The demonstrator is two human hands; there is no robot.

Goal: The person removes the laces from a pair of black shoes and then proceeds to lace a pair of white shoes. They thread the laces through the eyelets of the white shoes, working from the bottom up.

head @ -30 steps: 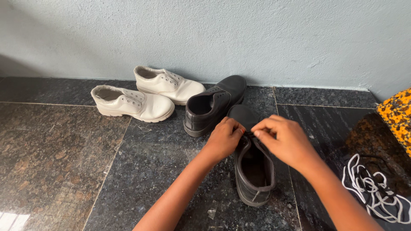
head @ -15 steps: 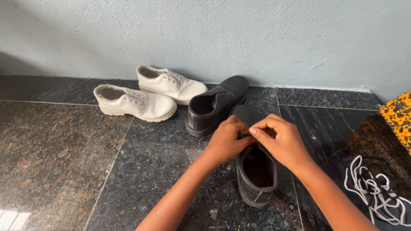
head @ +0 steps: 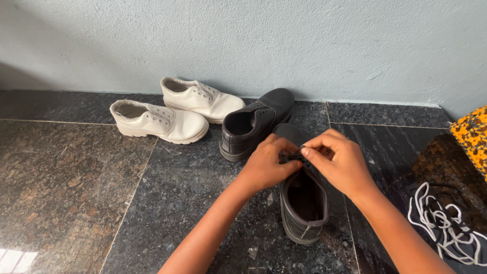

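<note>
A pale blue wall (head: 284, 40) meets a polished dark granite floor (head: 66, 187), with open floor to the left. Against the wall lie two white shoes (head: 160, 119) and a black shoe (head: 253, 124). A second black shoe (head: 302, 203) sits mid-floor, its long axis toward the wall, toe away from the person. The left hand (head: 266, 165) and right hand (head: 342, 162) meet over its tongue, fingers pinched on the black lace (head: 296, 159). White laces (head: 446, 228) lie tangled at right.
</note>
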